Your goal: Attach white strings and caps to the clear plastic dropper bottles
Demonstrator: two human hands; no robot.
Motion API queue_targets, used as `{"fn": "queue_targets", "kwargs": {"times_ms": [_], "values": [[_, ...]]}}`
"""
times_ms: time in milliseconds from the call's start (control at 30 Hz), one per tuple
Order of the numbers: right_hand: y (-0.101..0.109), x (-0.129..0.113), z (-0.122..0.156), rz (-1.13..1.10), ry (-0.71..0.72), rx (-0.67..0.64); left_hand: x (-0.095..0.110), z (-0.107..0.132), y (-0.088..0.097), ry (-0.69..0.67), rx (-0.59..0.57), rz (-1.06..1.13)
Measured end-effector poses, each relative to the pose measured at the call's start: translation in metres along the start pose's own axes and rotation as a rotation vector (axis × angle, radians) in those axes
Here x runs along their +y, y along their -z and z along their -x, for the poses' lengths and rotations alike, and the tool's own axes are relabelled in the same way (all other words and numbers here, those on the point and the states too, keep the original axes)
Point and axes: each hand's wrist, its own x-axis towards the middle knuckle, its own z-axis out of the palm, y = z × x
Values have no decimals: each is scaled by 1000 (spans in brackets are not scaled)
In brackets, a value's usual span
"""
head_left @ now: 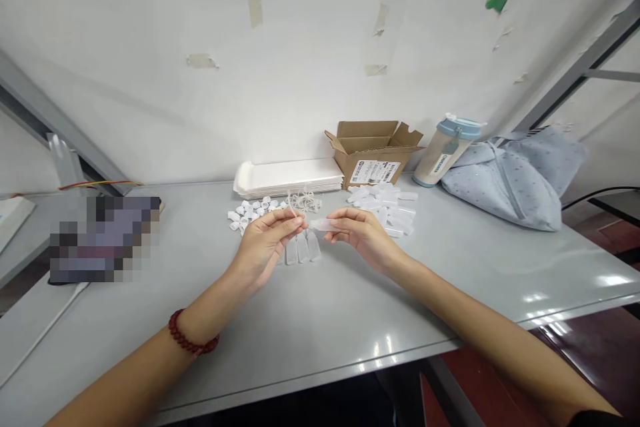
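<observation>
Above the table, my right hand [360, 232] pinches a small translucent plastic bottle [321, 224] on its side, neck end toward the left. My left hand [267, 240] has thumb and forefinger closed at that neck, on a thin whitish strand-like piece [292, 205] whose exact kind is too small to make out. Under the hands lie several similar translucent bottles [303, 248] in a row. Left of them is a scatter of small white caps [249, 211]. Behind the hands sits a tangle of thin white pieces [309, 200]. More translucent bottles [395, 210] are piled right.
Against the wall stand a stack of white trays [295, 177] and an open cardboard box [373, 153]. A tumbler [445, 150] and a light-blue cloth bag [505, 180] are at the right. A blurred-out phone-like object [107, 240] with a white cable [45, 333] lies left.
</observation>
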Motion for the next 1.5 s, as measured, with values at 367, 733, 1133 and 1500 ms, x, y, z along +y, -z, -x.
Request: {"fn": "queue_targets", "kwargs": {"times_ms": [367,733,1133,1500], "values": [[0,0,1,-35,-7,-34,-7,2,1,86,-76,2],[0,4,3,-54,-9,-91,-5,5,-3,-18,-10,-169],[-9,1,11,134,-17,-215,-4,8,-1,-71,-91,-377],[-7,5,13,244,94,-196,4,11,-3,-242,-178,-674]]}}
